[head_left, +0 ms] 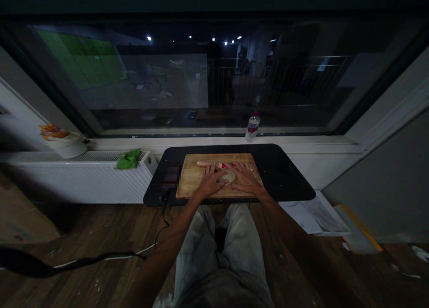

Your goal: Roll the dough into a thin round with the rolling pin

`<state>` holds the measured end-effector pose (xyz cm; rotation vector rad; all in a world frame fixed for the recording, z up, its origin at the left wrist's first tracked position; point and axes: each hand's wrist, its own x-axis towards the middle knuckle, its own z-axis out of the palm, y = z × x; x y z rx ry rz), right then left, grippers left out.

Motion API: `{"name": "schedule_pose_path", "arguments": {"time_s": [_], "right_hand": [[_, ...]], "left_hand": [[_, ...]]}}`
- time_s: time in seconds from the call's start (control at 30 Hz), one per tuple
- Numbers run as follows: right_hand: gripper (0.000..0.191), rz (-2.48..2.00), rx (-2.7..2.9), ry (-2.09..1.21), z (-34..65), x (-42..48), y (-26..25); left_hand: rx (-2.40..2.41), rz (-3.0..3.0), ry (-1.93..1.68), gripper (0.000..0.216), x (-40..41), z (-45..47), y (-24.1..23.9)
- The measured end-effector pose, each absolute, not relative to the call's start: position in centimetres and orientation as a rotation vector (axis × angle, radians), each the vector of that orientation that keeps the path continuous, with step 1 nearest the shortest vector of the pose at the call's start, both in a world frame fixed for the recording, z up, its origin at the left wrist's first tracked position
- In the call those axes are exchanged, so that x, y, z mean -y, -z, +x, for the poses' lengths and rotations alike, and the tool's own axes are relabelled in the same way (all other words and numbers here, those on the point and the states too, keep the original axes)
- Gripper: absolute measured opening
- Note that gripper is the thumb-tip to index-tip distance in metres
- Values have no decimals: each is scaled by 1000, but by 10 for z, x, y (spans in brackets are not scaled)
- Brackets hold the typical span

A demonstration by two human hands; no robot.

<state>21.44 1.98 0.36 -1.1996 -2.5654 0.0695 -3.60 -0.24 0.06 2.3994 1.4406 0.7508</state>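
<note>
A wooden cutting board (191,176) lies on a small black table. On it, between my hands, sits a pale, round, flat piece that looks like dough (227,177). My left hand (211,181) rests at its left side, fingers stretched forward and thumb along its edge. From the right, my right hand (245,178) lies flat with its fingers spread, its thumb side against the same piece. Just beyond the fingertips, a long, thin, pinkish stick-shaped item with a red and white label (202,163) crosses the board; my right fingers partly cover it.
The black table (284,174) stands against the window sill. A dark pixelated object (171,176) and a cable plug (164,197) are left of the board. A water bottle (252,126) stands on the sill. A green cloth (129,158) lies on the radiator (100,178).
</note>
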Motion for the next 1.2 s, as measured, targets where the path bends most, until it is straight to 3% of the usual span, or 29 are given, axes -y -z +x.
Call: {"name": "schedule_pose_path", "arguments": {"time_s": [0.83,1.2], "right_hand": [[92,-1185,2536,-80,214,-18,-3],[69,-1345,2396,-57,209,-19,1]], "left_hand": [[-1537,2379,-747,37,5,-25,2],[-1549,2417,-788,37,10,-25,-2]]}}
